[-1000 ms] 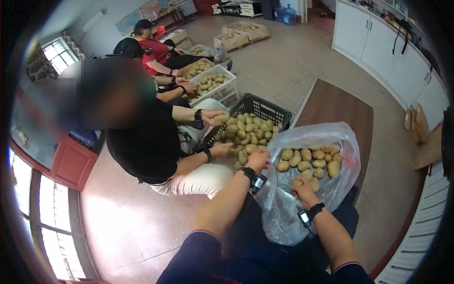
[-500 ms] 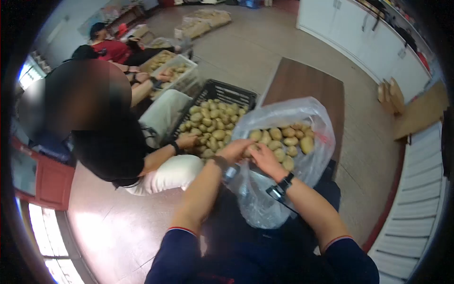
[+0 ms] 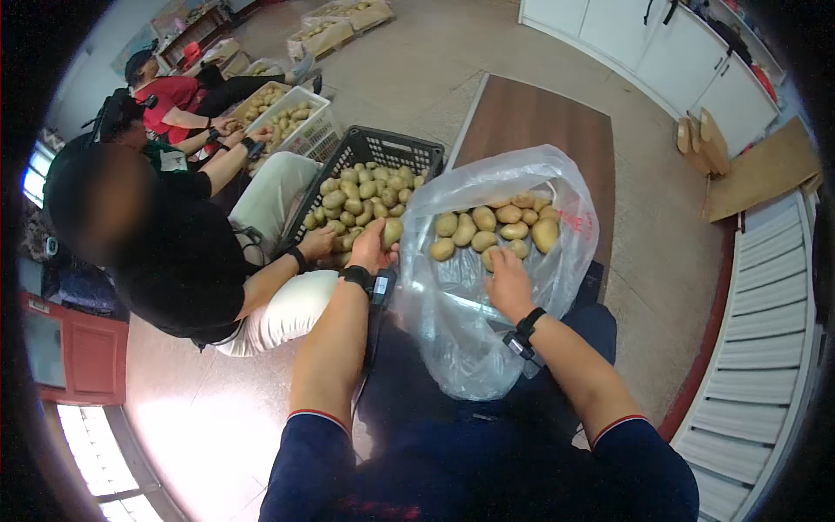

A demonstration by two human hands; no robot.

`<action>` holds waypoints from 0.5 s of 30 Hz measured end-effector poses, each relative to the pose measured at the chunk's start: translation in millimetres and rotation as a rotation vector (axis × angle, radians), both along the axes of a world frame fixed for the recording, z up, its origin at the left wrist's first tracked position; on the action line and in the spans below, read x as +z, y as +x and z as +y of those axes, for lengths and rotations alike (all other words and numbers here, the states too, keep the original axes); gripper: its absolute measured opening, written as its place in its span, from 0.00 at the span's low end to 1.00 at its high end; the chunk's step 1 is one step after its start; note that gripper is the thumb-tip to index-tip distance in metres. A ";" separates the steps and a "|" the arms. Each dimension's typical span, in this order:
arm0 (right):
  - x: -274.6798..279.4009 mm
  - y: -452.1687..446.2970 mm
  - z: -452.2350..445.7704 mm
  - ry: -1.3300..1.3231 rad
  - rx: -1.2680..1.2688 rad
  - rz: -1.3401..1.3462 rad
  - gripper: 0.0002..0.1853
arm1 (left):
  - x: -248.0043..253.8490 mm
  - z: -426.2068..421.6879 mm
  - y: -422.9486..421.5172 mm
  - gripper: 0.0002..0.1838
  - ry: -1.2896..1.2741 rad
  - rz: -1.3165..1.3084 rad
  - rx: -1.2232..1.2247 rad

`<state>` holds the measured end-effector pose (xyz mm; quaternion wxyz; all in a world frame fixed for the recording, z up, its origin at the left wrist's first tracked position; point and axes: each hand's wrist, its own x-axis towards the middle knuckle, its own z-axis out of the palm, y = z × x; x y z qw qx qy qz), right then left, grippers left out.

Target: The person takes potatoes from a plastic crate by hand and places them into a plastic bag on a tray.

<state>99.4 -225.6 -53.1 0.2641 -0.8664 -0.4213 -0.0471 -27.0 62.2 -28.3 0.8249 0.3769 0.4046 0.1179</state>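
Note:
My left hand (image 3: 372,250) is at the near corner of a black crate (image 3: 439,155), its fingers closed around a potato (image 3: 393,230). Inside the crate lies a heap of potatoes (image 3: 370,190). To the right, my right hand (image 3: 510,285) reaches into a clear plastic bag (image 3: 544,161), fingertips closed on a potato (image 3: 490,258) low in the bag. Several more potatoes (image 3: 513,230) lie together at the bag's far side. A co-worker's hand (image 3: 318,244) is in the same crate, just left of my left hand.
The bag rests at the near end of a brown wooden table (image 3: 539,109). A seated co-worker (image 3: 174,252) is close on my left. Beyond stand a white crate (image 3: 317,130) of potatoes and other people. White cabinets (image 3: 613,39) line the far right.
My hands, together over the bag's left edge before, have separated. The left moved left to the crate and holds a potato there; the right moved right, further into the bag.

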 end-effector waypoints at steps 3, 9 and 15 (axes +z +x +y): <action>-0.3 1.7 7.0 -0.103 0.020 -0.028 0.16 | -21.7 13.1 0.3 0.16 0.036 0.048 0.097; -8.5 5.3 16.5 -0.193 0.059 -0.155 0.14 | -48.6 30.2 -9.4 0.13 0.088 0.048 0.197; -1.2 -9.4 10.1 -0.336 0.143 -0.318 0.15 | -35.8 21.4 -5.7 0.05 0.152 -0.002 0.183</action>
